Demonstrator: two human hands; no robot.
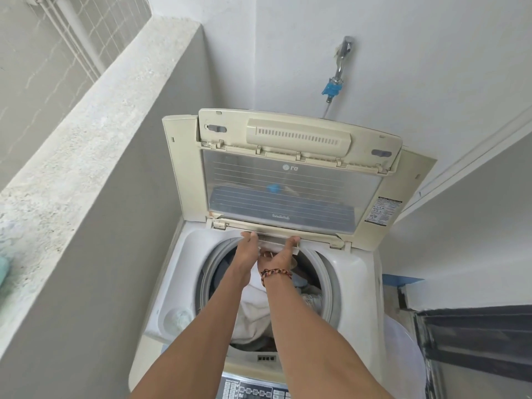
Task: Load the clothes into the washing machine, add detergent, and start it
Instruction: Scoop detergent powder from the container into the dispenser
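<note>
Head view: both hands reach across the washer [354,286] to the folded lid [288,180], which stands raised at the back of the tub. The left hand [246,250] and right hand [280,254] both hold the lid's lower front edge, fingers curled over it and thumbs showing on top. The clothes [256,309] already lie in the tub, directly below the hands — white cloth uppermost, darker pieces around it.

The likely trouble is the lid itself: its hinged fold could snap shut on the fingers, or it could drop hard if the hold slips. The white cloth rides high near the tub's rim and might catch under the lid.

Behind the washer a tap [344,53] with a blue fitting feeds a hose down the wall. The panel [253,391] sits at the washer's near edge, partly hidden by the forearms. No detergent is visible.
</note>
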